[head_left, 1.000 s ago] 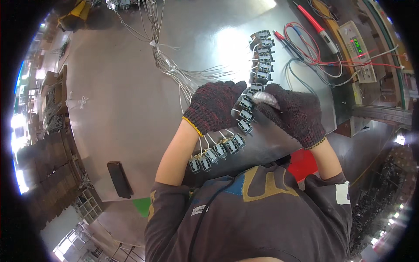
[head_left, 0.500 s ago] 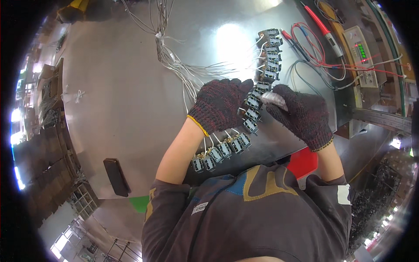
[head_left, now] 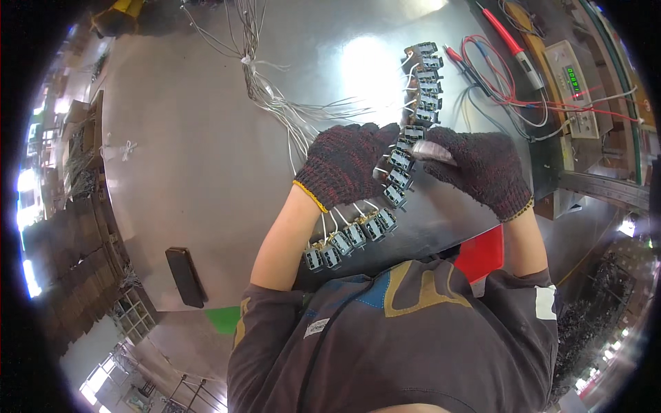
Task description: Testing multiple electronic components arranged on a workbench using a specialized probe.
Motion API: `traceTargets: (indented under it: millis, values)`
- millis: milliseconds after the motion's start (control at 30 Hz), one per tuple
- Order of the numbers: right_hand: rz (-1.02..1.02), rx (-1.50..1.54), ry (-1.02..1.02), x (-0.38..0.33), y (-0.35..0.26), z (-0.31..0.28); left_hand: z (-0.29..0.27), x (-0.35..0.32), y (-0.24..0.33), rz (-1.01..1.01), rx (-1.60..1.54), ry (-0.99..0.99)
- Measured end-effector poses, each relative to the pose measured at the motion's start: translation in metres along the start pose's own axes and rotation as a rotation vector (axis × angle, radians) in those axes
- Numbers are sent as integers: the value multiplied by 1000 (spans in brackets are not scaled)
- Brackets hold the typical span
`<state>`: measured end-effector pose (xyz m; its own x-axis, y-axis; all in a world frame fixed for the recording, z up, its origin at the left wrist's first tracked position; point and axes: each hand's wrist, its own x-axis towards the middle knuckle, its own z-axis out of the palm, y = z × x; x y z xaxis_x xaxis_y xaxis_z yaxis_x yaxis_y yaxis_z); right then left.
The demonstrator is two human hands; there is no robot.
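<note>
A curved row of small black-and-grey electrical units lies on the metal table, with white wires running from its inner side. My left hand, in a dark knit glove, is closed at the row's left side, over the wires. Its fingertips touch the units, and the palm side is hidden. My right hand, gloved the same way, pinches a pale, shiny, rounded piece against the row's right side. What this piece is cannot be made out. More units curve toward my body, and others extend away from me.
A bundle of grey-white wires spreads over the table. At the right are a red probe, tangled leads and a meter with a green display. A dark phone lies near the left front edge; a red stool stands below.
My right hand has shifted slightly right and turned a little, still holding the pale piece. The far units have moved slightly left. The meter's display reading has changed. My left hand stays nearly still.
</note>
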<state>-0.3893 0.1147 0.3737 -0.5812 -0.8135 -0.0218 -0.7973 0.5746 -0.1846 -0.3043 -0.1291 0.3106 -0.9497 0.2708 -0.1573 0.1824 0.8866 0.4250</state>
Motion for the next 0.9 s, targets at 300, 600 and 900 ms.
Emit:
traceTargets:
  millis: [300, 600, 900]
  values:
    - [-49, -220, 48, -1, 13, 8, -4, 4, 9, -101, 22, -7]
    - [137, 60, 78, -6, -3, 22, -13, 7, 10, -133, -1, -59]
    - [39, 54, 40, -3, 3, 14, -5, 5, 8, -117, 5, -12]
